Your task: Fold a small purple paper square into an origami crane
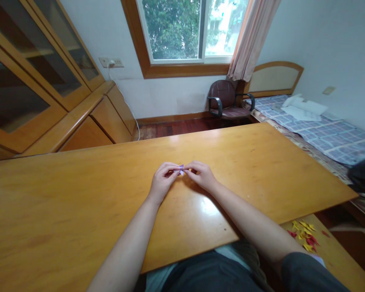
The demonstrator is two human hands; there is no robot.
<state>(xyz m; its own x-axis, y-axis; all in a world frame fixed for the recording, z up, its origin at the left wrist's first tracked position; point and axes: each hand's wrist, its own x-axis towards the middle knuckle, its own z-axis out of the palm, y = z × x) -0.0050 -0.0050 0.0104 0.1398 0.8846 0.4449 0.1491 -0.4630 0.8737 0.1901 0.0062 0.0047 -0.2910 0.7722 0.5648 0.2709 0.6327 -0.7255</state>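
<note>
The paper [181, 170] is purple, the tabletop [79, 202] orange-brown, the curtain [253, 38] pink, the bedsheet [325, 136] blue-checked.

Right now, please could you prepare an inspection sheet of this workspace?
Surface: wooden table, glossy, with a bright reflection near the right forearm.
Job's things: small purple paper piece, above the table.
Clutter: yellow pieces and red pieces on a lower surface, right.
Hands: left hand and right hand pinch the purple paper piece.
Cables: white cable hangs from the wall socket, beyond the table.
Surroundings: cabinet left; window and chair ahead; bed right.
</note>
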